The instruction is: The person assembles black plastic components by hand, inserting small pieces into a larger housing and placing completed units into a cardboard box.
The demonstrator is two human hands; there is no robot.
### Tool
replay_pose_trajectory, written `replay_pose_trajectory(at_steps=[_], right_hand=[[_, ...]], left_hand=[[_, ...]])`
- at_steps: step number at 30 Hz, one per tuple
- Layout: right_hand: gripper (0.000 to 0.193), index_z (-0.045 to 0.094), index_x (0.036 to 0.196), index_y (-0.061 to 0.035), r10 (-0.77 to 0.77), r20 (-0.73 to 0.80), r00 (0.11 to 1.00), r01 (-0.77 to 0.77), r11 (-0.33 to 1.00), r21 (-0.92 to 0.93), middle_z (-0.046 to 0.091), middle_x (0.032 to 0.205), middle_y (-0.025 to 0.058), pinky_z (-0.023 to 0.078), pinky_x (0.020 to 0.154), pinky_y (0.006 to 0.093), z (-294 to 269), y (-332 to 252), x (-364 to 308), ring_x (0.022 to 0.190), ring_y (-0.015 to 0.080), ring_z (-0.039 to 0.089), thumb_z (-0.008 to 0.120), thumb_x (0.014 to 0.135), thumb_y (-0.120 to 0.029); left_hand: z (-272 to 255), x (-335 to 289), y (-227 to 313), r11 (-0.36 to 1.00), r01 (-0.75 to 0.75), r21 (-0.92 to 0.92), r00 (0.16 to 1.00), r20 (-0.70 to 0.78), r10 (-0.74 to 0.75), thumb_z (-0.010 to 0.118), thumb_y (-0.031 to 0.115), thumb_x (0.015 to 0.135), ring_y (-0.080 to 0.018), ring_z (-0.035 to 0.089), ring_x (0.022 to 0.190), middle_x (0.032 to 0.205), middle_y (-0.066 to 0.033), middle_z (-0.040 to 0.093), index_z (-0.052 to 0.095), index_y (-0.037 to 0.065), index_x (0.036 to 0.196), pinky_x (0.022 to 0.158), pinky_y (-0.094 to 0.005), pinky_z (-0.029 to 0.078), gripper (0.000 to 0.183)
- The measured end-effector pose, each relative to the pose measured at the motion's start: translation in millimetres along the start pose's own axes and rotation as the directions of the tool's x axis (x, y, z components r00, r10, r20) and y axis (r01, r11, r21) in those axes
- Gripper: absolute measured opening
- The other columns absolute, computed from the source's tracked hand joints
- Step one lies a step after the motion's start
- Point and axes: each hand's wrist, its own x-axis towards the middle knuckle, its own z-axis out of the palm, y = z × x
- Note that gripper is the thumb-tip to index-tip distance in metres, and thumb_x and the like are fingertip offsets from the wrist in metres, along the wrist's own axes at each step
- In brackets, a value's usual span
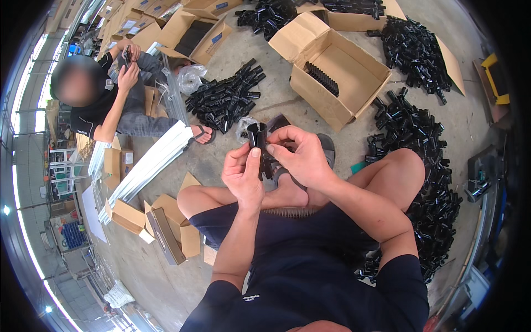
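Left hand (242, 169): clamped on glossy black plastic tubular fitting (255, 137), flared at its far end | right hand (301, 156): held at its right side, grip cannot be told | beyond: open brown cardboard box (326, 99) set on grey concrete floor (276, 99)

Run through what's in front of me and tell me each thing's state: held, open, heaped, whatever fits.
Black part: held in left hand, right hand at its side
Large box: open, black pieces inside
Upper box: open, dark contents
Right pile: loosely heaped
Centre pile: loosely heaped
White strips: bundled
Clear plastic: crumpled
Co-worker's hands: holding something dark
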Motion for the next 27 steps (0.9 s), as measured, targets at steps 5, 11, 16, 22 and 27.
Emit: replay_pose_trajectory(at_steps=[5, 11, 16, 22, 27], right_hand=[[0.010, 0.069, 0.098, 0.0046, -0.009, 0.047, 0.999, 0.010, 1.000, -0.022, 0.070, 0.088, 0.0055, 0.053, 0.067, 0.0258, -1.8, -8.4, -1.6, 0.078, 0.0084, 0.064, 0.072, 0.092, -0.003], [0.011, 0.068, 0.099, 0.0042, 0.011, 0.042, 0.999, -0.012, 1.000, 0.023, 0.070, 0.086, 0.0030, 0.052, 0.066, 0.0235, -4.4, -8.9, 1.4, 0.077, 0.0061, 0.062, 0.072, 0.092, -0.003], [0.012, 0.069, 0.100, 0.0043, 0.033, 0.068, 0.997, -0.035, 0.999, 0.034, 0.070, 0.089, 0.0033, 0.052, 0.067, 0.0234, -5.5, -5.8, 0.3, 0.080, 0.0061, 0.062, 0.072, 0.092, -0.003], [0.015, 0.070, 0.105, 0.0048, 0.136, 0.078, 0.988, -0.146, 0.979, 0.146, 0.071, 0.096, 0.0048, 0.053, 0.074, 0.0227, -7.0, -7.4, 2.5, 0.085, 0.0066, 0.063, 0.073, 0.092, -0.003], [0.015, 0.071, 0.105, 0.0043, 0.179, 0.105, 0.978, -0.203, 0.926, 0.319, 0.071, 0.097, 0.0061, 0.053, 0.075, 0.0226, -2.8, -4.1, -0.8, 0.086, 0.0077, 0.064, 0.074, 0.092, -0.002]], left_hand=[[-2.6, 1.3, 4.3, 0.999, -0.039, 0.000, 0.999, 0.031, 0.039, 0.064, -0.005, 0.097, -0.0136, 0.069, 0.094, 0.108, -0.0163, 0.073, 0.062, -0.004, 0.112, 0.089, -0.0273, 0.054, 0.016], [-2.4, 0.9, 5.4, 0.996, -0.052, 0.067, 0.996, 0.070, 0.047, 0.064, -0.004, 0.097, -0.0138, 0.069, 0.094, 0.109, -0.0169, 0.073, 0.062, -0.004, 0.113, 0.090, -0.0277, 0.055, 0.016], [-3.1, 0.0, 2.0, 1.000, -0.024, 0.008, 0.998, 0.054, 0.023, 0.063, -0.004, 0.097, -0.0143, 0.069, 0.095, 0.110, -0.0172, 0.073, 0.061, -0.004, 0.113, 0.090, -0.0280, 0.054, 0.016], [-1.9, -1.3, 5.4, 0.999, -0.030, -0.017, 0.998, 0.049, 0.030, 0.062, -0.004, 0.098, -0.0161, 0.070, 0.097, 0.110, -0.0175, 0.073, 0.061, -0.004, 0.112, 0.093, -0.0301, 0.054, 0.014], [-1.8, -2.9, 6.4, 0.999, -0.038, -0.012, 0.999, 0.031, 0.038, 0.062, -0.005, 0.098, -0.0172, 0.070, 0.098, 0.111, -0.0181, 0.072, 0.061, -0.004, 0.112, 0.093, -0.0308, 0.054, 0.014]])
